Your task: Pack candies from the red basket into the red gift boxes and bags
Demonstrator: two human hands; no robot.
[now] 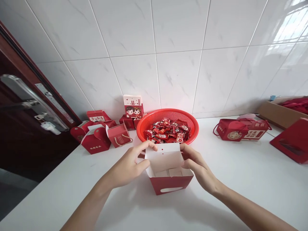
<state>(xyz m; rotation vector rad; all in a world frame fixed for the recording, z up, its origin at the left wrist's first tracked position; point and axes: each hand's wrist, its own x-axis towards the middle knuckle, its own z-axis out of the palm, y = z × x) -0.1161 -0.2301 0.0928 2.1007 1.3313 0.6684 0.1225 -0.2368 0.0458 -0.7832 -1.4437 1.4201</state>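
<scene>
A red gift box (169,183) with a white inside stands on the white table, its top open and its back flap raised. At its left side, my left hand (131,165) pinches the edge of the box between thumb and fingers. My right hand (198,166) grips the opposite edge, thumb near the inside and fingers behind the flap. Just behind the box sits a red plastic basket (194,123) filled with small wrapped candies (168,131). The inside of the box shows only white card.
Several red gift boxes (96,141) stand at the left, one with a cartoon couple (133,107) against the tiled wall. More boxes with ribbon handles (232,130) are at the right, near a cardboard carton (279,110). A dark door with a metal handle (26,104) borders the left.
</scene>
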